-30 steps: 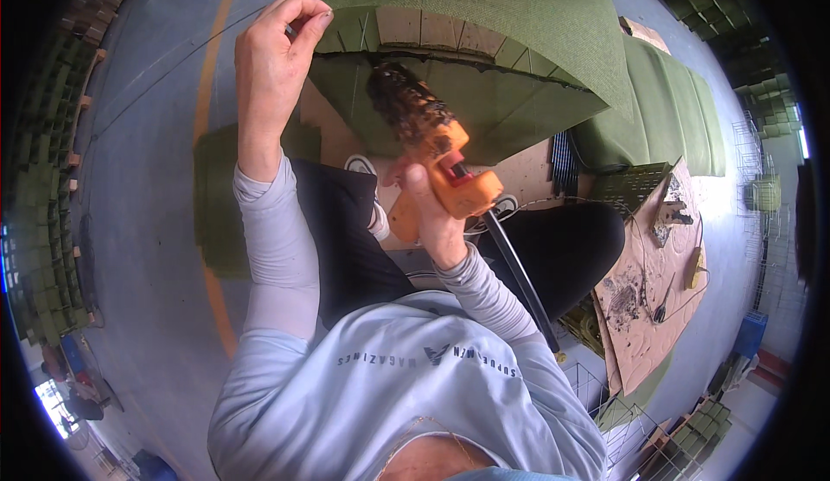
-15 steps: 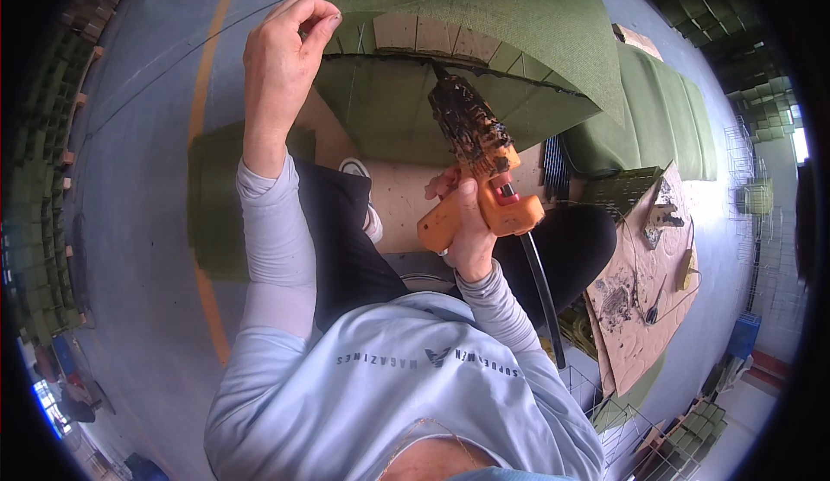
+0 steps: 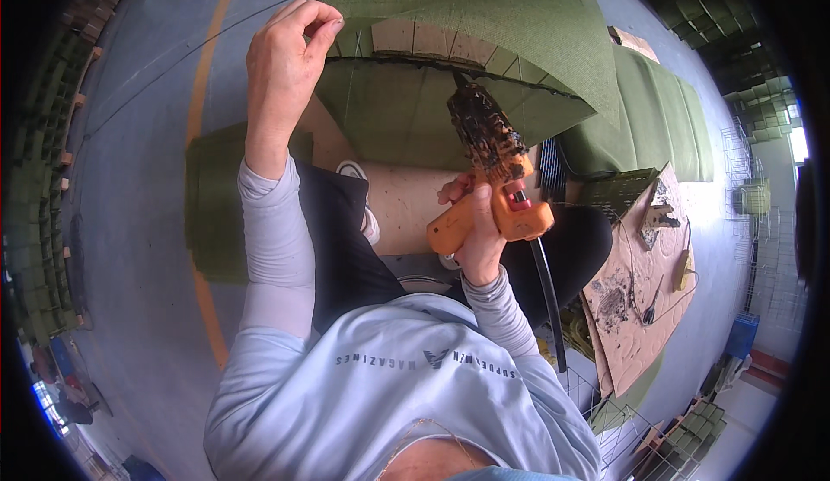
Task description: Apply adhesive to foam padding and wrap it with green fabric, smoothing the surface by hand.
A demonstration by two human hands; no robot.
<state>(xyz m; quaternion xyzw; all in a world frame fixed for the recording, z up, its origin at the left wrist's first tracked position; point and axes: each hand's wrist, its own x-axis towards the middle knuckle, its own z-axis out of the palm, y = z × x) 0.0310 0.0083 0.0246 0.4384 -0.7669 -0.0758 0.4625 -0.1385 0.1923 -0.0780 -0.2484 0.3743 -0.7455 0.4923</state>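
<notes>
My left hand is raised and pinches the left edge of a green fabric sheet that folds over a row of pale wooden blocks. My right hand grips an orange hot glue gun whose glue-crusted black nozzle points up at the underside of the folded fabric, close to the seam below the blocks. A black cord runs down from the gun's rear.
I sit on a grey floor with an orange painted line. More green fabric panels lie at the right. A glue-stained cardboard sheet with small tools lies at lower right. Wire racks stand beyond it.
The glue gun has swung right and upward, its nozzle now reaching the fabric seam. My left hand keeps its pinch on the fabric edge.
</notes>
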